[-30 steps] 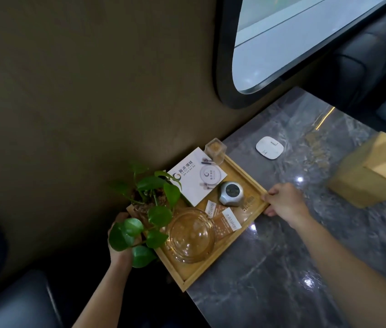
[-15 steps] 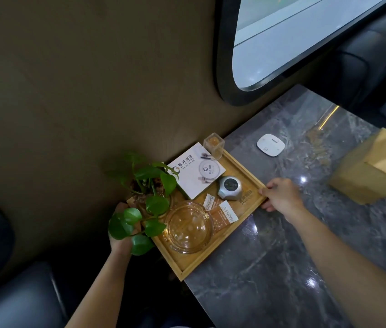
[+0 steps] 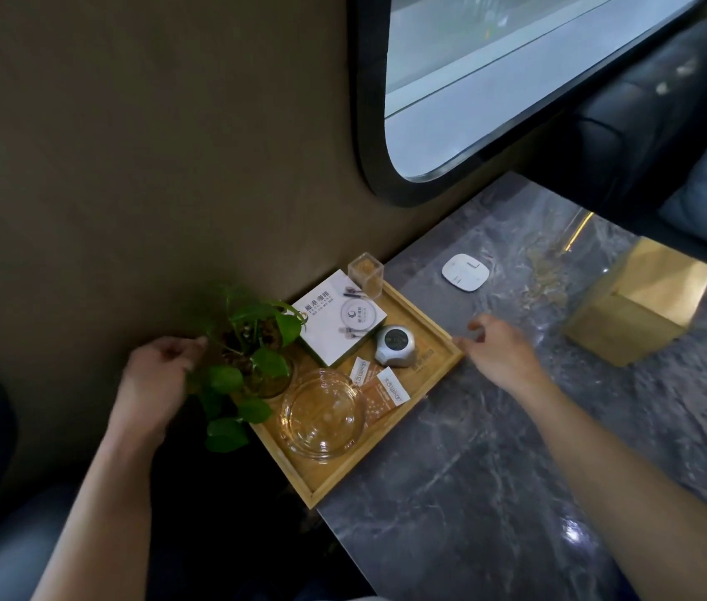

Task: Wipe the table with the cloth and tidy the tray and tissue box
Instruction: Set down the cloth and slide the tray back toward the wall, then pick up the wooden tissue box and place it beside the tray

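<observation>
Tray (image 3: 430, 336) sat at the table's (image 3: 516, 470) wall-side corner, overhanging its edge, with left hand (image 3: 156, 379) loosely open beside the plant (image 3: 252, 340) and right hand (image 3: 499, 353) open just off the rim; tissue box (image 3: 638, 301) stood well apart, no cloth visible, wiping seemingly undone.

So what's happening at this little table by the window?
A person is tidying a wooden tray that sits against the wall at the corner of a grey marble table. The right hand is at the tray's right corner with fingers open, and the left hand is open beside the potted plant at the tray's left end. A gold tissue box stands apart further right. No cloth is in view.
</observation>
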`<state>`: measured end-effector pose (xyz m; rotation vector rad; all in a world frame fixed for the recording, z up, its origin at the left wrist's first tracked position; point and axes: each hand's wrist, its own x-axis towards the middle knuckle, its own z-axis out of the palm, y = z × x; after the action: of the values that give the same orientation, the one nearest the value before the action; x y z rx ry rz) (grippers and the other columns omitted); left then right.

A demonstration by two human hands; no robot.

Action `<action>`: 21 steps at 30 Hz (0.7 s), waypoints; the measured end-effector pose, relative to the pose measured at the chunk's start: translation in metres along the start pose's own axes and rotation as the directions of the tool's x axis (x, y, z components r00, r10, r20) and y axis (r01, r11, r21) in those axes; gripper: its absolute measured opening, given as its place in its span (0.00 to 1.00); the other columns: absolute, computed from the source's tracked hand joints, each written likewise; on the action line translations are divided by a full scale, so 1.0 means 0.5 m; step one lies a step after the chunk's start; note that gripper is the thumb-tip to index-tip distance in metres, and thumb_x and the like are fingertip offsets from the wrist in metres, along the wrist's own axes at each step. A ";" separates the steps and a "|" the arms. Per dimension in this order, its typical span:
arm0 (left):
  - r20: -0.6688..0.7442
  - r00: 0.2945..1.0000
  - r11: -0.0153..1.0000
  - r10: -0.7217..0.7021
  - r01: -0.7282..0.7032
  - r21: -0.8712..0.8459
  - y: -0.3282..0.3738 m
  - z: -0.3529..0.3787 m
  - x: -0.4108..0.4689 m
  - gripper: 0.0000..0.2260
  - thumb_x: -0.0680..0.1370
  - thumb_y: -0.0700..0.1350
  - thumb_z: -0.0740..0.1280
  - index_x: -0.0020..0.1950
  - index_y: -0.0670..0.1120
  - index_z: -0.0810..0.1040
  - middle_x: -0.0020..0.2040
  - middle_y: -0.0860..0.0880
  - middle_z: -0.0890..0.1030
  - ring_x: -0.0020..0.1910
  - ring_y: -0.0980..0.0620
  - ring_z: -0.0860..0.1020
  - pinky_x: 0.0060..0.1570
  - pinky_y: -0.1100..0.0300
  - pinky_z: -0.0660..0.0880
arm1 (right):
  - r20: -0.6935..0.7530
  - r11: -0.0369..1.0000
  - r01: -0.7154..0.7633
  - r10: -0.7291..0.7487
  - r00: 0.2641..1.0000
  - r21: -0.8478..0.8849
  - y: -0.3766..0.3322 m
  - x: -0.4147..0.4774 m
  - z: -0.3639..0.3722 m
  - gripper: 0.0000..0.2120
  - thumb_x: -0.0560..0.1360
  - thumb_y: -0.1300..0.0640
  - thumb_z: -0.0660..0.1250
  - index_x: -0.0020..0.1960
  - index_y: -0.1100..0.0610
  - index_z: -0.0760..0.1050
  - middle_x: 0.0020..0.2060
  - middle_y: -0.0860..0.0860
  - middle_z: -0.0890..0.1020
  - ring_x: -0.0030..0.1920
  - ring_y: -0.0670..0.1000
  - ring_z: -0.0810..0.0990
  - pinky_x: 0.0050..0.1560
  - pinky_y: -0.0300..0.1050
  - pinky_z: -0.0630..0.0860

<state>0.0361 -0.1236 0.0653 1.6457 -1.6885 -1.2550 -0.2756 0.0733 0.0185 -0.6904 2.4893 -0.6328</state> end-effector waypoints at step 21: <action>0.564 0.592 0.592 0.576 -0.778 0.211 0.294 0.480 -0.172 0.19 0.76 0.53 0.63 0.61 0.44 0.73 0.58 0.43 0.79 0.56 0.45 0.76 0.54 0.51 0.74 | -0.503 0.997 0.041 -0.002 0.864 0.067 0.106 -0.064 -0.217 0.12 0.75 0.52 0.63 0.54 0.59 0.74 0.44 0.57 0.81 0.48 0.61 0.78 0.45 0.51 0.74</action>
<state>-0.2263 0.0058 0.0974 0.6651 -2.7086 -0.8831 -0.3295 0.1647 0.0844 -0.5790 2.9128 -1.0219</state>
